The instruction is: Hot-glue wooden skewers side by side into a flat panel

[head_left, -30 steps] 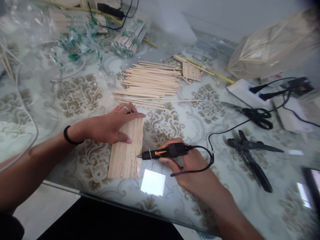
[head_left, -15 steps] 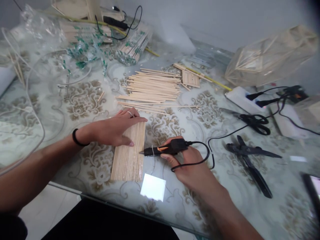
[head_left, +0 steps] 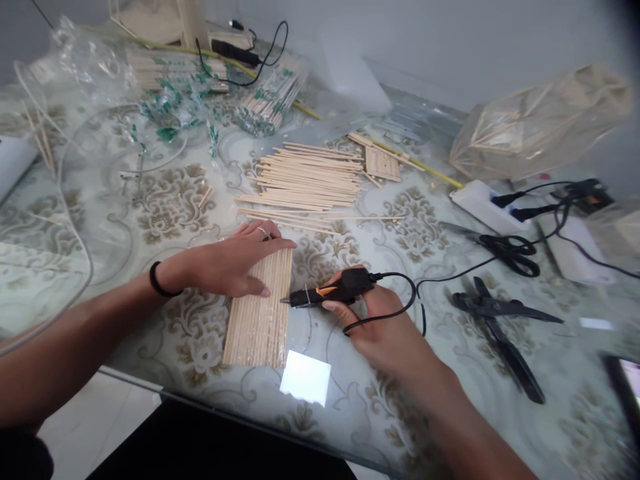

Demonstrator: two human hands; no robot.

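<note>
A flat panel of thin wooden sticks [head_left: 257, 327] laid side by side rests near the table's front edge, with shiny streaks on its surface. My left hand [head_left: 227, 263] lies over the panel's upper part, fingers stretched out and thumb on the sticks. In my right hand [head_left: 373, 313] is a black glue gun [head_left: 335, 290] with an orange trigger, its nozzle pointing left at the panel's right edge. Whether the nozzle tip touches the wood is hard to tell. The gun's black cable loops over my right wrist. Beyond my left hand lies a pile of loose sticks [head_left: 310, 177].
Black-handled scissors [head_left: 510, 252] and dark pliers [head_left: 500, 320] lie to the right. A white power strip [head_left: 483, 203] with black plugs sits behind them. Bagged sticks [head_left: 273, 93] and a small stick panel [head_left: 383, 163] are at the back. A wrapped stick frame [head_left: 540, 127] stands back right.
The glue gun's nozzle has shifted slightly up and right along the panel's edge. My left hand stays on the panel. The whole view has moved a little.
</note>
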